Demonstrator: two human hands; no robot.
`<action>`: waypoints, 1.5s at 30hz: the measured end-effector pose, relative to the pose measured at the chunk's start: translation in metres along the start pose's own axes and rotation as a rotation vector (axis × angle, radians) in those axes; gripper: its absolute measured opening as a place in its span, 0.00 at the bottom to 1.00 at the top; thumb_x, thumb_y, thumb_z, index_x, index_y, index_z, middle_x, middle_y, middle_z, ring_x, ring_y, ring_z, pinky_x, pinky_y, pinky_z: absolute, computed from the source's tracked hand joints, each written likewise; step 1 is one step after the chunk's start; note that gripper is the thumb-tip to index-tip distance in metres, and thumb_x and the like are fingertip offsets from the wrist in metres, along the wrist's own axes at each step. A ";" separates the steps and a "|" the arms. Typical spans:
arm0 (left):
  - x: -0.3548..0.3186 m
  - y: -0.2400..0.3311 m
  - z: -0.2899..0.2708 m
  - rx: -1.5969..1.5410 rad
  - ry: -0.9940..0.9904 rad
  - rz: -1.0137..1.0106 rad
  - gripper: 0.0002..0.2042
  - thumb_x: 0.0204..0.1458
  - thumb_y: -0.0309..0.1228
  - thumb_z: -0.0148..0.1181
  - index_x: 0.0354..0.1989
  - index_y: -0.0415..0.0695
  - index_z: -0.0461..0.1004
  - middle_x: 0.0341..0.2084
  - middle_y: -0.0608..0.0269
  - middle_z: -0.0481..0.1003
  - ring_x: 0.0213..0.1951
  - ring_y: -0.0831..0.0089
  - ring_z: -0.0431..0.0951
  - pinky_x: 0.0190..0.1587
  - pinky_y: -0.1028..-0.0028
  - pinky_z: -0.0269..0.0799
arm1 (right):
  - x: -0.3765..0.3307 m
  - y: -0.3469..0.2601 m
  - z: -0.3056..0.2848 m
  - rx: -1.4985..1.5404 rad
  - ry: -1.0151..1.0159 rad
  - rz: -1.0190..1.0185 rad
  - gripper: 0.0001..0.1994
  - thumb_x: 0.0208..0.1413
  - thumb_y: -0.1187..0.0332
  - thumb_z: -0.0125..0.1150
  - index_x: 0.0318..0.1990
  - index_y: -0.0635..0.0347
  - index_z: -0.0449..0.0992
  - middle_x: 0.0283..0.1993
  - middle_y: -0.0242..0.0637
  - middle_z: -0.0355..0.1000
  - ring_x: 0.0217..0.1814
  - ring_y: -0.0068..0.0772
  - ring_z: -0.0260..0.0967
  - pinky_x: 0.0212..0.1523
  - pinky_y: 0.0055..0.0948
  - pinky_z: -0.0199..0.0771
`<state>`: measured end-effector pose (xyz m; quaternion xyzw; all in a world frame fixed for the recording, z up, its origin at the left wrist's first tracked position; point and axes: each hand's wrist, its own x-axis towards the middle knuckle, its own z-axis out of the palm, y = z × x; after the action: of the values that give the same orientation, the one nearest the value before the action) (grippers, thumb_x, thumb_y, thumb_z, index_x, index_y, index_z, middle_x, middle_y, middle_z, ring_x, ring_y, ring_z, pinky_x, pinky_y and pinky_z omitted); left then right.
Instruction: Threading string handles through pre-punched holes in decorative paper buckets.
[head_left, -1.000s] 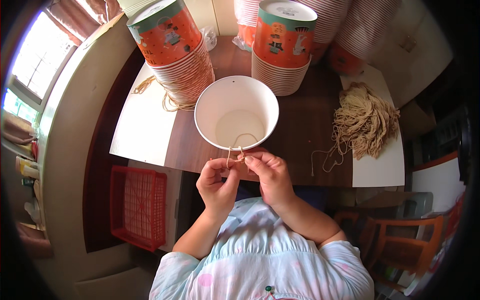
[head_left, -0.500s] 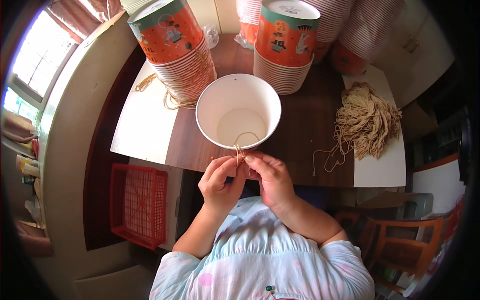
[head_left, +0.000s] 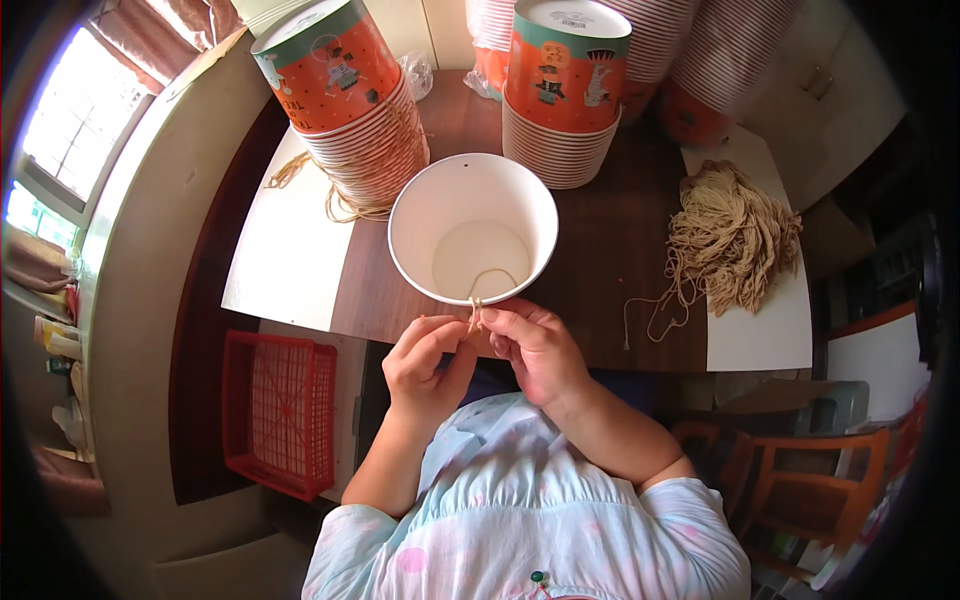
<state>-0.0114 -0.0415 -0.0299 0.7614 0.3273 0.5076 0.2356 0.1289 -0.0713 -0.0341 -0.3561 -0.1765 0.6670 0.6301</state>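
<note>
A white paper bucket [head_left: 415, 235] stands with its mouth up at the table's near edge. A beige cord [head_left: 492, 272] lies partly inside it and comes over the near rim, where it forms a small loop or knot. My left hand [head_left: 425, 365] pinches the cord just below the rim. On the other side of the knot, my right hand [head_left: 535, 345] grips the cord between thumb and fingers. The fingertips hide part of the knot. A small hole shows in the bucket's far wall.
Upside-down stacks of orange and green buckets, one at left [head_left: 345, 75] with cords hanging round it and one at centre [head_left: 567, 75], stand behind. A heap of beige cords [head_left: 735, 235] lies at right. A red plastic crate [head_left: 280, 410] sits lower left, a wooden chair [head_left: 810, 490] lower right.
My left hand has moved slightly left and down, away from the right hand. The cord between them now shows more openly. The bucket looks nearly unchanged in place.
</note>
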 end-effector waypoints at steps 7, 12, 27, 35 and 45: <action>-0.009 -0.007 -0.005 -0.441 0.041 -0.397 0.04 0.49 0.13 0.59 0.32 0.32 0.76 0.29 0.59 0.78 0.32 0.75 0.78 0.38 0.80 0.74 | 0.002 -0.009 -0.016 -0.173 -0.067 -0.070 0.07 0.60 0.67 0.57 0.38 0.61 0.75 0.30 0.27 0.72 0.25 0.12 0.60 0.26 0.13 0.60; -0.006 -0.005 -0.006 -0.604 -0.052 -0.475 0.04 0.52 0.15 0.57 0.35 0.31 0.75 0.28 0.61 0.78 0.32 0.79 0.77 0.37 0.81 0.73 | 0.003 -0.014 -0.013 -0.824 0.099 -0.502 0.06 0.59 0.70 0.57 0.35 0.63 0.73 0.30 0.36 0.72 0.27 0.27 0.66 0.27 0.25 0.66; 0.009 -0.007 -0.004 -0.681 -0.094 -0.502 0.04 0.55 0.22 0.59 0.35 0.32 0.77 0.30 0.61 0.77 0.32 0.77 0.77 0.36 0.78 0.74 | 0.001 -0.024 -0.010 -1.415 0.245 -0.938 0.11 0.50 0.69 0.63 0.40 0.58 0.72 0.36 0.36 0.70 0.34 0.39 0.69 0.34 0.37 0.63; 0.024 0.007 -0.017 -0.148 -0.092 -0.026 0.03 0.51 0.20 0.60 0.34 0.36 0.77 0.30 0.56 0.77 0.32 0.70 0.79 0.33 0.77 0.73 | 0.013 -0.034 0.000 -1.545 -0.114 -1.403 0.12 0.44 0.67 0.64 0.38 0.54 0.76 0.46 0.33 0.70 0.44 0.31 0.67 0.45 0.36 0.61; 0.046 0.032 -0.037 -0.681 -0.036 -0.171 0.05 0.56 0.21 0.56 0.31 0.32 0.77 0.30 0.54 0.78 0.32 0.71 0.78 0.37 0.75 0.73 | 0.023 -0.053 -0.008 -1.547 -0.173 -1.350 0.07 0.42 0.72 0.64 0.31 0.52 0.74 0.38 0.28 0.73 0.42 0.30 0.71 0.49 0.40 0.61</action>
<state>-0.0255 -0.0279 0.0344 0.6180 0.1978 0.5524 0.5233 0.1741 -0.0435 -0.0091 -0.4417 -0.7656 -0.0986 0.4571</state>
